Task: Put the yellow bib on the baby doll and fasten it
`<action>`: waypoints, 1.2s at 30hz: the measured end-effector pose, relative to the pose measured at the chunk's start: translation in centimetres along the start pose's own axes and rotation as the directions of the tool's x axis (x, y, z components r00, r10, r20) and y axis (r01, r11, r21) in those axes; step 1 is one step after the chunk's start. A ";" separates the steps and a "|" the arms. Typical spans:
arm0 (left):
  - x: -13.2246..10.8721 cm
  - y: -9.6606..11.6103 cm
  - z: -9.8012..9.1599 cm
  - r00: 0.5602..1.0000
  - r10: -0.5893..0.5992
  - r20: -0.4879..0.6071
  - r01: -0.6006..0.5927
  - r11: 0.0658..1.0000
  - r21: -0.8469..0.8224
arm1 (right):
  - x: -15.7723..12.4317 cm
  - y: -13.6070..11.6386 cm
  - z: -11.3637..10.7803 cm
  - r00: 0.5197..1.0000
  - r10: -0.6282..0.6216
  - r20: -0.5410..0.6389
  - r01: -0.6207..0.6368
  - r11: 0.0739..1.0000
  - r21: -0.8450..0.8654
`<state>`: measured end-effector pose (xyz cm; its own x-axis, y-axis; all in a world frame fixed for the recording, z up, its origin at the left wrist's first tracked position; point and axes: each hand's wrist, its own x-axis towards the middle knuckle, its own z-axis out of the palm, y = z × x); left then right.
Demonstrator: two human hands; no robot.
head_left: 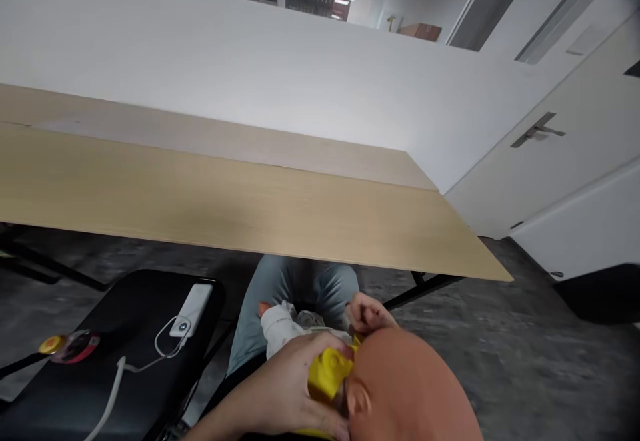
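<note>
A bald, flesh-toned baby doll's head fills the bottom of the view, close to me, and the doll lies across my lap on my blue jeans. My left hand grips a bright yellow textured cloth against the side of the doll's head, next to its ear. Beyond the head, my right hand curls at the far edge of the yellow cloth, its grip partly hidden. A white garment covers the doll's body, and a small orange foot shows past it.
To my left, a black padded seat holds a white power bank with a white cable and a round red-and-yellow object. A pale wooden tabletop spans above my lap. White cabinets stand at right, above a grey floor.
</note>
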<state>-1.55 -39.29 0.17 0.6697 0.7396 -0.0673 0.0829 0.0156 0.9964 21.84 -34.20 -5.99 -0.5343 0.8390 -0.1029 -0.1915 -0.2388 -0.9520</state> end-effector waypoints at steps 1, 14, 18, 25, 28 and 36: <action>-0.2 -0.2 -0.2 0.999 0.011 0.051 -0.012 1.000 0.018 | 0.0 0.0 0.2 0.995 0.015 0.100 -0.015 1.000 -0.001; 0.0 -0.5 -0.3 0.996 -0.091 -0.009 0.085 0.953 -0.291 | 0.7 -0.8 1.9 0.919 -0.153 0.364 0.118 0.986 0.117; 0.5 -0.2 0.3 0.983 -0.161 -0.093 0.117 0.924 -0.364 | -0.1 0.0 1.8 0.952 0.033 0.303 -0.061 0.995 0.081; 0.8 -1.5 1.4 0.954 -0.217 -0.207 0.153 0.945 -0.289 | 0.1 -0.7 2.3 0.987 0.091 0.133 -0.039 0.935 -0.352; 0.8 -2.1 1.4 0.959 -0.166 -0.231 0.105 0.962 -0.254 | 0.1 -1.4 2.8 0.970 0.191 0.150 -0.116 0.908 -0.403; 0.4 -1.8 0.6 0.983 -0.110 -0.145 0.060 0.949 -0.310 | 0.0 -1.8 3.4 0.977 0.127 0.174 -0.062 0.939 -0.337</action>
<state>-1.01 -39.44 -1.69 0.5424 0.8231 -0.1680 -0.1095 0.2676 0.9573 19.40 -35.38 -3.32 -0.6892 0.7041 -0.1709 0.1306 -0.1113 -0.9852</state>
